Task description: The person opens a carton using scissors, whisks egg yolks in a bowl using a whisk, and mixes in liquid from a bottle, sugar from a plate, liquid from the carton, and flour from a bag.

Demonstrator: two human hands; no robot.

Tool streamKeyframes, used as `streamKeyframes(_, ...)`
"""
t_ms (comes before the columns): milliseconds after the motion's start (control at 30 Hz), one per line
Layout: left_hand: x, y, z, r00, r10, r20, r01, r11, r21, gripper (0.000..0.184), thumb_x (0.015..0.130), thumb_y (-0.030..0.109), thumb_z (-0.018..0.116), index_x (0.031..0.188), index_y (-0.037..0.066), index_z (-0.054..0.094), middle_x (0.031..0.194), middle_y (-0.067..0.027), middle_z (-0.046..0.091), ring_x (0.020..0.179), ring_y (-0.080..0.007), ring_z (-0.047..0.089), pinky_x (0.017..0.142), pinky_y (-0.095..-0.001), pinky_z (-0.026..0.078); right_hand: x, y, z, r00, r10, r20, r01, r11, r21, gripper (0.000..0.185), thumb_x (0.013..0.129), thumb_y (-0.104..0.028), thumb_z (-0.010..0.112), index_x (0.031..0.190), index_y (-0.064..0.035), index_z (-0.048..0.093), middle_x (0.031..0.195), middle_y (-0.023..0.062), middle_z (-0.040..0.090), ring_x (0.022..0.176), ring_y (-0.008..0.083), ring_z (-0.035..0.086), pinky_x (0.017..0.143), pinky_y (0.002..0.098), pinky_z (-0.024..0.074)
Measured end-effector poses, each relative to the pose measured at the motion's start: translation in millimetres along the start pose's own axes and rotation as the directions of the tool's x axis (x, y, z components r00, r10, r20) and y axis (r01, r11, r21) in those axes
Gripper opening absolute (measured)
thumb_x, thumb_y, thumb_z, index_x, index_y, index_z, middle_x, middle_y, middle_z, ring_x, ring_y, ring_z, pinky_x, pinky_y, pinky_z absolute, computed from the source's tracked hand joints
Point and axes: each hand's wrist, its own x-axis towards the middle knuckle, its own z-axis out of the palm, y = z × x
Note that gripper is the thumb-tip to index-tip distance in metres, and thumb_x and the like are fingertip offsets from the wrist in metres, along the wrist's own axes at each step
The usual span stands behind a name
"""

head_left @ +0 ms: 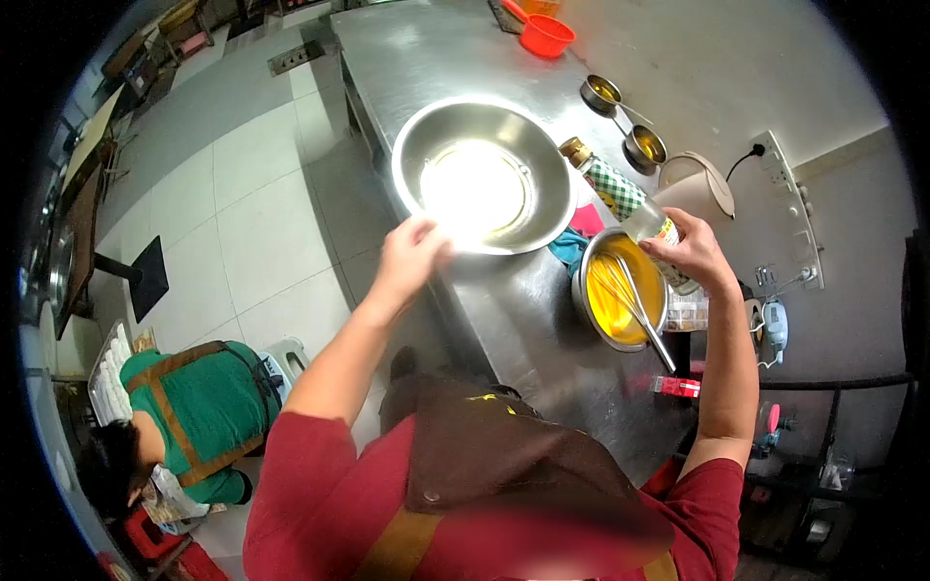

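My right hand (690, 250) is wrapped round the lower part of a clear glass bottle (616, 186) with a gold cap and a green checked label. The bottle slants, cap pointing away from me. Below it stands a smaller steel bowl (581, 295) of yellow liquid (607, 308), with a wire whisk (639, 308) resting inside, its handle over the rim. My left hand (412, 259) is at the near left rim of a wide steel basin (554, 184); its fingers are bent and blurred. Glare hides much of the basin's bottom, where clear liquid seems to lie.
Along the back of the steel counter (407, 48) are a red dipper (548, 35), two small steel pots (603, 92) and a beige pitcher-like container (693, 184). A blue hand mixer (774, 324) hangs by the wall sockets. At lower left, a person in green (208, 407) bends low.
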Motion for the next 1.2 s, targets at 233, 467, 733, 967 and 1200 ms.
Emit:
streamKeyframes(233, 84, 60, 71, 0.973, 0.045, 0.225, 0.006, 0.975, -0.221, 0.047, 0.096, 0.026, 0.053, 0.133, -0.002, 0.046, 0.118, -0.0133, 0.059, 0.108, -0.0166, 0.056, 0.092, -0.0296, 0.047, 8, -6, 9, 0.999, -0.033, 0.024, 0.031, 0.996, 0.082, 0.061, 0.066, -0.041, 0.078, 0.108, 0.0018, 0.064, 0.088, 0.0116, 0.067, 0.081, 0.0181, 0.063, 0.076, 0.0313, 0.05)
streamKeyframes(467, 106, 93, 75, 0.938, 0.22, 0.267, -0.19, 0.973, -0.134, 0.038, 0.092, 0.017, 0.056, 0.125, -0.002, 0.055, 0.109, -0.0111, 0.064, 0.093, -0.0158, 0.06, 0.083, -0.0278, 0.048, 7, -20, 1, 1.0, -0.028, -0.002, 0.028, 1.0, -0.007, 0.061, 0.065, -0.04, 0.078, 0.108, 0.0008, 0.064, 0.089, 0.0117, 0.068, 0.081, 0.0184, 0.064, 0.074, 0.0316, 0.0508)
streamKeyframes(733, 102, 116, 68, 0.864, 0.402, 0.303, -0.489, 0.812, 0.318, 0.034, 0.085, 0.017, 0.057, 0.115, 0.004, 0.065, 0.112, -0.0117, 0.067, 0.102, -0.0205, 0.063, 0.092, -0.0304, 0.047, 10, -34, -11, 0.999, -0.037, -0.036, 0.032, 0.989, -0.147, 0.063, 0.064, -0.041, 0.078, 0.111, -0.0011, 0.064, 0.089, 0.0158, 0.067, 0.082, 0.0213, 0.066, 0.076, 0.033, 0.0508)
streamKeyframes(967, 112, 112, 73, 0.845, 0.452, 0.285, -0.534, 0.724, 0.437, 0.027, 0.085, 0.017, 0.057, 0.108, 0.007, 0.069, 0.105, -0.0116, 0.069, 0.097, -0.0218, 0.065, 0.09, -0.0312, 0.048, 16, -30, -15, 0.998, -0.038, -0.053, 0.022, 0.961, -0.275, 0.066, 0.063, -0.042, 0.078, 0.114, -0.0034, 0.062, 0.091, 0.0185, 0.068, 0.084, 0.027, 0.067, 0.077, 0.0369, 0.0513)
streamKeyframes(1200, 118, 105, 78, 0.794, 0.539, 0.281, -0.604, 0.646, 0.466, 0.021, 0.085, 0.015, 0.061, 0.104, 0.009, 0.07, 0.097, -0.0116, 0.07, 0.085, -0.0239, 0.067, 0.079, -0.0326, 0.052, 17, -32, -17, 0.998, -0.009, -0.064, -0.012, 0.947, -0.32, 0.067, 0.061, -0.041, 0.079, 0.115, -0.0043, 0.062, 0.091, 0.0175, 0.068, 0.083, 0.0268, 0.067, 0.077, 0.0371, 0.0517)
